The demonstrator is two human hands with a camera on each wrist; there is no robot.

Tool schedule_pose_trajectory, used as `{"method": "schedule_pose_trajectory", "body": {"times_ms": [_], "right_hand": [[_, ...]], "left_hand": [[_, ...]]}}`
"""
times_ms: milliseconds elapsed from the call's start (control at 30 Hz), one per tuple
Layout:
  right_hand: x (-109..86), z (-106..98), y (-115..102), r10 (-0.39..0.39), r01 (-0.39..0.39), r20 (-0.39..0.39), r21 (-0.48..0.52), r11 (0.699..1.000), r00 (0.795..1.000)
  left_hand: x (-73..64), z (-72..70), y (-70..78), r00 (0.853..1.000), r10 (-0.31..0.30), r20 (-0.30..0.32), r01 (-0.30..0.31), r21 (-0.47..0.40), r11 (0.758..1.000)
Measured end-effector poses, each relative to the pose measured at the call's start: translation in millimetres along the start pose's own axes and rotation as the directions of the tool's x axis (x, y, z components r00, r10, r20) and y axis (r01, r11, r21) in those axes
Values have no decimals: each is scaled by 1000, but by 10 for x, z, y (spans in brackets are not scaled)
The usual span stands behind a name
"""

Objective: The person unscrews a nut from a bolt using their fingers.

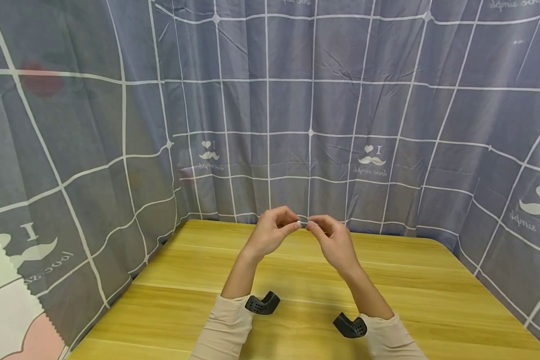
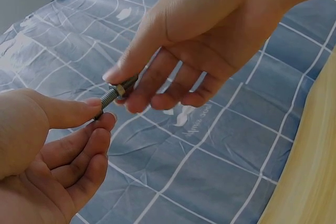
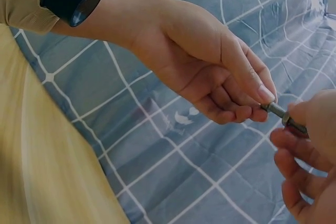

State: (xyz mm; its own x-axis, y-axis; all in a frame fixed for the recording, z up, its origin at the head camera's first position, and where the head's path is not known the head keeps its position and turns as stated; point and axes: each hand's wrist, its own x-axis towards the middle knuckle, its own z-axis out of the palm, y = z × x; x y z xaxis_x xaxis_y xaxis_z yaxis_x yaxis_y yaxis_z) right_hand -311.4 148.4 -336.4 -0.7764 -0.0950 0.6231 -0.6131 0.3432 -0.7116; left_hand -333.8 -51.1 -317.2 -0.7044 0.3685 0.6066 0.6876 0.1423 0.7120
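Both hands meet over the far part of the table around a small metal bolt [image 2: 108, 97]. My left hand [image 1: 267, 232] pinches one end of it between thumb and fingertips, with threads showing beside the thumb in the left wrist view. My right hand [image 1: 337, 244] pinches toward the other end, thumb on top, close by a nut [image 2: 121, 90] that sits around the bolt. In the right wrist view the bolt slants down from the left hand [image 3: 210, 72] to the right hand [image 3: 315, 150]. Fingertips hide both bolt ends.
A yellow wood-grain table [image 1: 297, 290] lies below the hands. Grey-blue curtains [image 1: 288, 110] with white grid lines hang behind it and along both sides. Black wrist camera mounts [image 1: 263, 303] sit at the sleeve cuffs. A pale patterned cloth [image 1: 13, 310] shows at the lower left.
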Motion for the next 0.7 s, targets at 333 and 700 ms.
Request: {"method": "schedule_pose_trajectory", "body": {"times_ms": [333,700], "right_hand": [[3,5,-22,-24,22,34,54,998,999],[5,4,-14,-38,34,37,97,995,999]], "left_hand": [[-1,-8,4,1000,8,-4,-8,11,1000],[0,-11,-2,1000,12,-3,-12,-1,1000]]}}
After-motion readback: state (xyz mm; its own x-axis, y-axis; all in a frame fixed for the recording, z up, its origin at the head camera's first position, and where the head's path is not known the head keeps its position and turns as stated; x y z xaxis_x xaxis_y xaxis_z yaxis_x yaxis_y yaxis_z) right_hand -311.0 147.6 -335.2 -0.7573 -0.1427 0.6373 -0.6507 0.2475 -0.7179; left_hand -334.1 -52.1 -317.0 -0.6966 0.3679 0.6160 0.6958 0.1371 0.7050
